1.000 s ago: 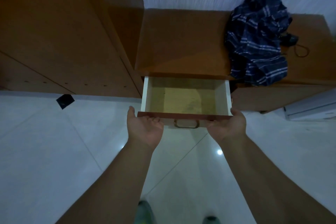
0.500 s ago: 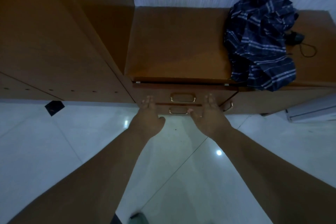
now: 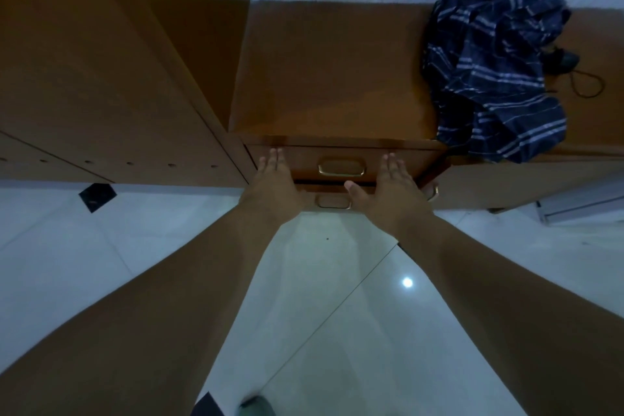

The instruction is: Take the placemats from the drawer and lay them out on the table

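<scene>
A low brown cabinet's top drawer (image 3: 398,159) is pushed fully in, its brass handle (image 3: 341,168) showing between my hands. My left hand (image 3: 275,184) lies flat against the drawer front at its left end, fingers together and pointing up. My right hand (image 3: 388,191) presses flat at the right end, thumb spread toward a second brass handle (image 3: 332,202) on the drawer below. Neither hand holds anything. No placemats are visible.
A crumpled dark blue plaid cloth (image 3: 493,64) lies on the cabinet top (image 3: 331,71) at the right, with a dark cord (image 3: 587,84) beside it. A tall brown wardrobe (image 3: 101,61) stands to the left. White glossy floor tiles (image 3: 337,297) stretch below; a black patch (image 3: 97,196) marks the floor.
The drawer was pulled out and empty a second ago; both hands have pushed it shut. My hands now rest flat higher on its front.
</scene>
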### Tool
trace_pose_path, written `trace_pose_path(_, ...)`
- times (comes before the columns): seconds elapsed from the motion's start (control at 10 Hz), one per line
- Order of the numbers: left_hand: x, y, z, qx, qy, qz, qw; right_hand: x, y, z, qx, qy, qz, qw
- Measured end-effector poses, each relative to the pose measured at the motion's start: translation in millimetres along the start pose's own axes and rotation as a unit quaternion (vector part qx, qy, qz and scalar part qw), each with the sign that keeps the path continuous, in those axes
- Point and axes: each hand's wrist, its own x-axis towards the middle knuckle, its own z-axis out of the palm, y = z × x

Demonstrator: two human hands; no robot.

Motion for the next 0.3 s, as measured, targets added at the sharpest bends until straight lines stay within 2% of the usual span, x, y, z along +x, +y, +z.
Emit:
trace_pose_path(0.1,-13.1,6.9,-4.9,0.020,-0.025,0.014,0.999,-11.5,-2.3,-13.2,0.015,-0.002,0.008,1.000)
trace_pose_path(0.3,-65.9,36.6,-46.9,0.024,0.046,0.060,0.997,-53.4,-5.2,-50.6,0.046,0.011,-0.010,0.999)
